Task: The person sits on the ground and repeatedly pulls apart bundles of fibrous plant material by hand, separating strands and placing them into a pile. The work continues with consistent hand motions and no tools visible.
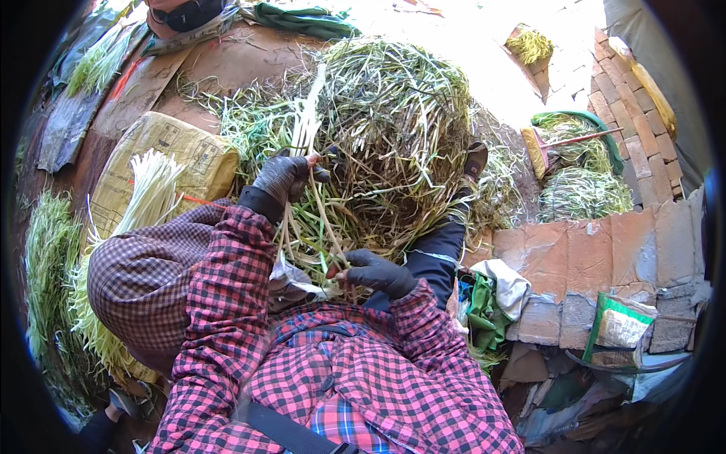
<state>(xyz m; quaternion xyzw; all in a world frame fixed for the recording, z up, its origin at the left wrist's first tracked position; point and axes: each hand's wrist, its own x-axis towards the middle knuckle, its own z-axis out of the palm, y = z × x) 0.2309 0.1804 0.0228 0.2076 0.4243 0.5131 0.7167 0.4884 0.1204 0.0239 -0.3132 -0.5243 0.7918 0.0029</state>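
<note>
In a dark glove with bare fingertips, my left hand point(286, 176) grips a small bunch of pale stalks point(306, 127), likely blanched garlic chives. The white ends point away from me, and thin stems hang below the fist. My right hand point(377, 272), gloved the same way, pinches the near end of a long brownish stem point(324, 218) that runs up to the left hand. Just beyond both hands rises a large heap of loose green and withered leaves point(391, 125). A whitish cloth or plastic piece point(295, 278) lies by my lap, partly hidden.
To the left, a bundle of trimmed white stalks point(150, 190) rests on a yellow woven sack point(193, 147). Longer green bundles point(51, 272) lie farther left. A broom point(536, 150) and leaf piles point(584, 193) are at right, near a low brick wall point(584, 255) and a green-white bag point(621, 329).
</note>
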